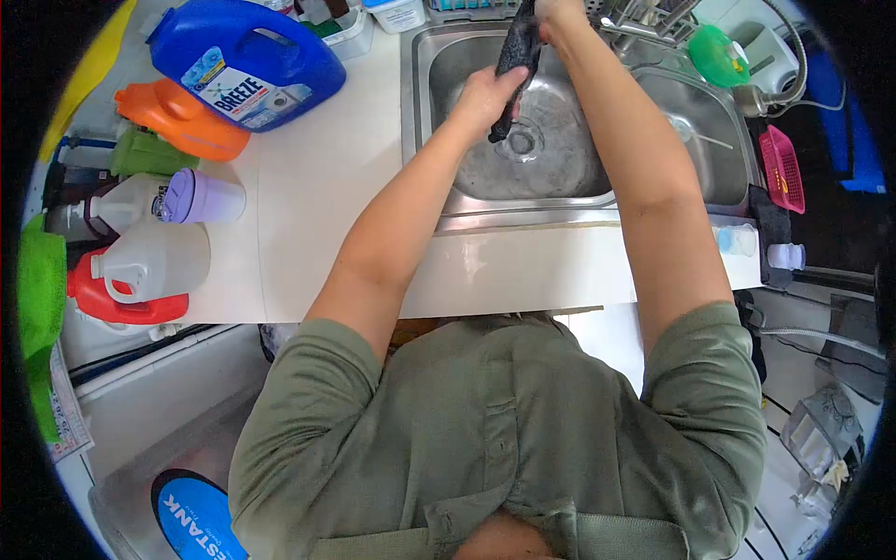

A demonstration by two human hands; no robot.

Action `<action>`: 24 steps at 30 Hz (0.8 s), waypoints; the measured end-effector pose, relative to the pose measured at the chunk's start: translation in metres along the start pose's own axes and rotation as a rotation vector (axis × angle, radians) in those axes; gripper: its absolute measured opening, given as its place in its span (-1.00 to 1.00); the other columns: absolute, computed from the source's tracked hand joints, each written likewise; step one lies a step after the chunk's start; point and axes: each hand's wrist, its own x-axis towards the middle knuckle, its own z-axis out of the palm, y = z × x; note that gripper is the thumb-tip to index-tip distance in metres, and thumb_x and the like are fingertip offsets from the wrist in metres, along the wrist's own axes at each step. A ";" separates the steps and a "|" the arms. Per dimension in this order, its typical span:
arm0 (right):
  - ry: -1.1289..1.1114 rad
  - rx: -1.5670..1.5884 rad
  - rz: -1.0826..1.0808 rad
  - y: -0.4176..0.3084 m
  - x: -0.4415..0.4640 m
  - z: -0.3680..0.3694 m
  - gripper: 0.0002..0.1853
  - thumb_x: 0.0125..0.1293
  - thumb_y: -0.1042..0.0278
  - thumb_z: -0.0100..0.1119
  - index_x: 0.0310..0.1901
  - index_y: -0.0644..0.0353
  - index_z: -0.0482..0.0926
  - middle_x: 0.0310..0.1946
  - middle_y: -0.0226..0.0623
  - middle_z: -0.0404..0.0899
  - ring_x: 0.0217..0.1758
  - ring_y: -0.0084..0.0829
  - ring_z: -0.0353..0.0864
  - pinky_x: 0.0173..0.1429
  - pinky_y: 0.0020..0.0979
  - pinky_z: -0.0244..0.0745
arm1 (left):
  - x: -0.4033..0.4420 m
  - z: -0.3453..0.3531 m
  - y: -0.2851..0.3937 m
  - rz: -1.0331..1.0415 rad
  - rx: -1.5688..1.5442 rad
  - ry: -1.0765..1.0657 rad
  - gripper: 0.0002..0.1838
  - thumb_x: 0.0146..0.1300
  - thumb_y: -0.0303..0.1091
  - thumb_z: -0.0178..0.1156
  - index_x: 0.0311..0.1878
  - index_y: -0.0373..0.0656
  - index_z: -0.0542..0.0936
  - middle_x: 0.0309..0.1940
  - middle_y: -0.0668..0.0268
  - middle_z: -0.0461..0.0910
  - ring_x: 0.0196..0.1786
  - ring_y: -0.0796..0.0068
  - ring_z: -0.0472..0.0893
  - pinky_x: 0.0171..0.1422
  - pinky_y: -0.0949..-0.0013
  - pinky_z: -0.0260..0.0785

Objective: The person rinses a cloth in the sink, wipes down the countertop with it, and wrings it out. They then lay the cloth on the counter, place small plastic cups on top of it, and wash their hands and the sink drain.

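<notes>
A dark, bunched cloth is stretched between my two hands over the large steel sink basin. My left hand is closed round its lower part, and a loose end hangs just below the fingers. At the top edge of the view, my right hand grips the upper part, with its fingers partly cut off by the frame. The round drain shows below the cloth.
A blue detergent jug, an orange bottle, a lilac cup and white jugs stand on the left. A smaller basin, a green bowl, a faucet hose and a pink basket are on the right.
</notes>
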 end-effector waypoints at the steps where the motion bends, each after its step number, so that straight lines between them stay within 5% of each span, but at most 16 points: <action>1: 0.051 -0.138 0.005 -0.008 -0.010 0.006 -0.81 0.16 0.30 0.08 -0.43 0.26 0.55 -0.54 -0.14 0.51 -0.54 -0.25 0.48 -0.47 -0.23 0.35 | -0.003 -0.003 -0.005 -0.007 -0.014 0.000 -0.67 0.23 -0.12 0.10 -0.33 -0.24 0.42 -0.62 0.34 0.40 -0.60 0.53 0.39 -0.47 0.46 0.27; 3: 0.056 0.056 0.085 -0.023 -0.029 0.025 -0.79 0.17 0.27 0.08 -0.42 0.25 0.55 -0.54 -0.18 0.51 -0.52 -0.26 0.48 -0.43 -0.25 0.35 | -0.007 -0.009 -0.006 -0.008 -0.023 0.000 -0.67 0.23 -0.11 0.11 -0.33 -0.24 0.42 -0.62 0.35 0.40 -0.60 0.54 0.39 -0.48 0.47 0.26; 5: 0.111 -0.331 -0.156 -0.016 -0.027 0.022 -0.79 0.20 0.25 0.06 -0.40 0.22 0.56 -0.56 -0.24 0.50 -0.49 -0.28 0.48 -0.40 -0.26 0.35 | -0.016 -0.009 -0.010 0.061 -0.057 -0.007 -0.68 0.24 -0.12 0.11 -0.32 -0.22 0.42 -0.62 0.38 0.39 -0.61 0.58 0.37 -0.52 0.49 0.23; 9: 0.105 -0.322 -0.167 -0.016 -0.004 0.012 -0.77 0.23 0.25 0.03 -0.45 0.21 0.54 -0.56 -0.24 0.51 -0.49 -0.27 0.48 -0.37 -0.27 0.35 | -0.028 -0.013 -0.017 0.018 -0.045 0.028 -0.69 0.25 -0.10 0.08 -0.40 -0.17 0.43 -0.68 0.42 0.38 -0.66 0.63 0.34 -0.57 0.51 0.17; 11: 0.005 0.291 0.133 0.002 0.026 -0.001 -0.75 0.24 0.26 -0.01 -0.50 0.21 0.50 -0.53 -0.21 0.52 -0.49 -0.26 0.48 -0.39 -0.22 0.36 | -0.031 -0.013 -0.012 -0.015 -0.124 -0.009 -0.70 0.27 -0.10 0.07 -0.41 -0.15 0.40 -0.68 0.45 0.35 -0.67 0.66 0.31 -0.58 0.54 0.14; 15: -0.172 0.309 0.120 -0.004 0.036 -0.014 -0.74 0.24 0.27 -0.05 -0.51 0.24 0.48 -0.51 -0.16 0.53 -0.48 -0.21 0.48 -0.39 -0.17 0.37 | -0.035 -0.014 -0.018 -0.026 -0.121 -0.009 -0.72 0.28 -0.14 0.06 -0.42 -0.14 0.38 -0.68 0.48 0.32 -0.66 0.68 0.28 -0.58 0.56 0.11; 18: 0.065 0.165 0.204 -0.046 -0.008 0.012 -0.75 0.23 0.29 -0.11 -0.39 0.32 0.47 -0.44 -0.04 0.53 -0.43 -0.08 0.50 -0.32 -0.03 0.39 | -0.039 -0.021 -0.028 -0.102 -0.131 -0.045 -0.67 0.26 -0.03 0.07 -0.40 -0.10 0.36 -0.63 0.50 0.29 -0.63 0.69 0.22 -0.59 0.57 0.06; 21: 0.001 0.079 0.041 -0.049 -0.012 0.016 -0.70 0.24 0.23 -0.12 -0.36 0.35 0.47 -0.40 -0.02 0.53 -0.41 -0.06 0.50 -0.29 0.02 0.38 | -0.029 -0.028 -0.042 -0.233 0.138 -0.079 -0.61 0.26 0.02 0.05 -0.39 -0.16 0.41 -0.64 0.47 0.31 -0.63 0.65 0.23 -0.57 0.52 0.08; 24: 0.142 0.107 0.144 -0.056 -0.018 0.026 -0.68 0.27 0.21 -0.16 -0.35 0.32 0.48 -0.40 -0.05 0.52 -0.39 -0.08 0.50 -0.30 0.01 0.37 | -0.022 -0.032 -0.045 -0.221 0.513 -0.066 -0.50 0.25 0.10 0.00 -0.43 -0.24 0.46 -0.65 0.40 0.34 -0.61 0.60 0.26 -0.54 0.45 0.13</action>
